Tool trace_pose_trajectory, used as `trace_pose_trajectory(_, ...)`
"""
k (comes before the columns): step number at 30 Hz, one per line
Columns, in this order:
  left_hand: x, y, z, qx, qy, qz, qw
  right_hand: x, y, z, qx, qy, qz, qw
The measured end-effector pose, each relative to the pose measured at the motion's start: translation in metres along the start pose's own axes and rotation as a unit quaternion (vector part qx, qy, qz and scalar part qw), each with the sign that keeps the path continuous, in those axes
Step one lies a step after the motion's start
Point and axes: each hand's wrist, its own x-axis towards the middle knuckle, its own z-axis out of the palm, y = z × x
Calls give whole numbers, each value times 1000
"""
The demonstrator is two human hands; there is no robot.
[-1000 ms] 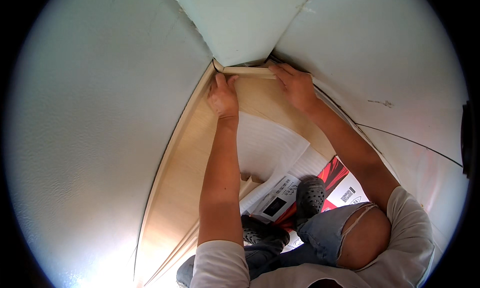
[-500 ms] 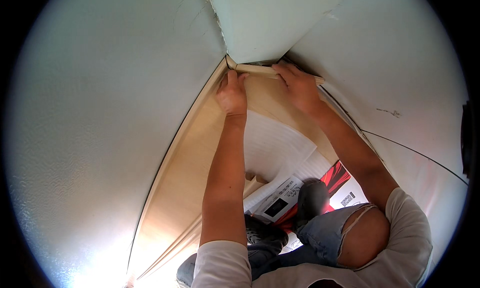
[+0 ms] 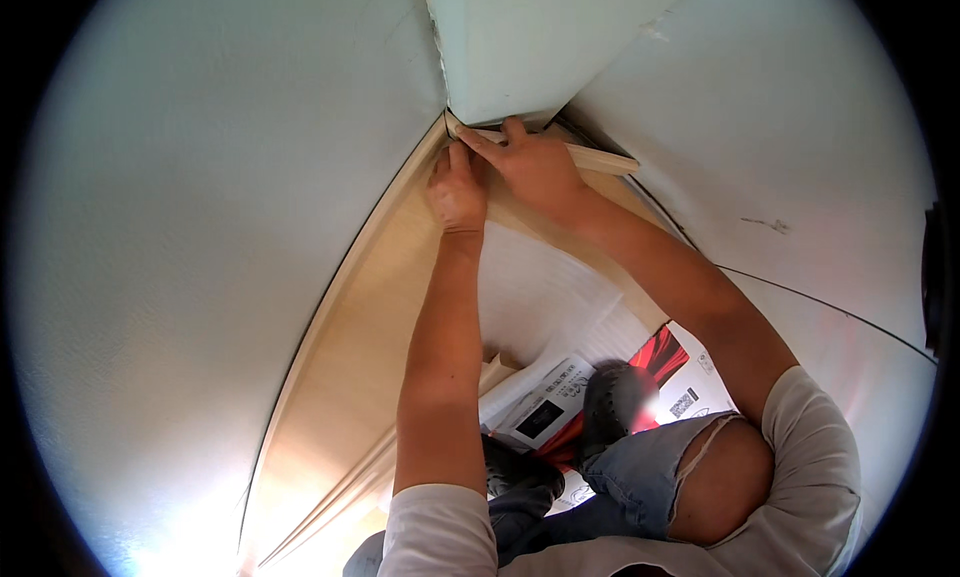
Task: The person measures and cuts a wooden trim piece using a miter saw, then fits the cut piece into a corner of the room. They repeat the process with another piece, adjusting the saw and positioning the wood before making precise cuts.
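A short pale wooden skirting strip (image 3: pixel 602 161) lies along the foot of the back wall, its right end sticking out past the corner. My right hand (image 3: pixel 540 169) grips it near its left end, with one finger stretched to the corner and another hooked over the top edge. Just beside it, my left hand (image 3: pixel 458 192) has its fingers bent and pressed against the strip's left end; the fingertips are partly hidden. There the strip meets a long wooden skirting strip (image 3: pixel 345 267) that runs along the left wall.
Below my hands is a light wooden floor (image 3: pixel 340 377), with white foam sheeting (image 3: pixel 540 277) over part of it. Several thin wooden strips (image 3: pixel 330 507) lie at lower left. A printed red and white cardboard sheet (image 3: pixel 690 377) is under my shoes (image 3: pixel 612 402). Pale walls (image 3: pixel 220 197) close in both sides.
My right hand has slid left along the short strip to the corner, close to my left hand. The left hand stays at the joint. The view has shifted slightly.
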Motion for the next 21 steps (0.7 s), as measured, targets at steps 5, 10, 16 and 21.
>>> trace_pose_trajectory(5,2,2,-1,-6,20,21,1000,3,-4,-11,-24,-21,11,999)
trace_pose_trajectory(10,0,-1,-1,-3,11,27,1000,0,-1,-8,-1,-23,0,1000)
trace_pose_trajectory(16,1,5,-1,-11,-3,7,1000,-4,4,-6,7,-11,-2,1000)
trace_pose_trajectory(21,1,6,-4,-2,25,10,1000,-3,7,-1,20,-7,-9,1000)
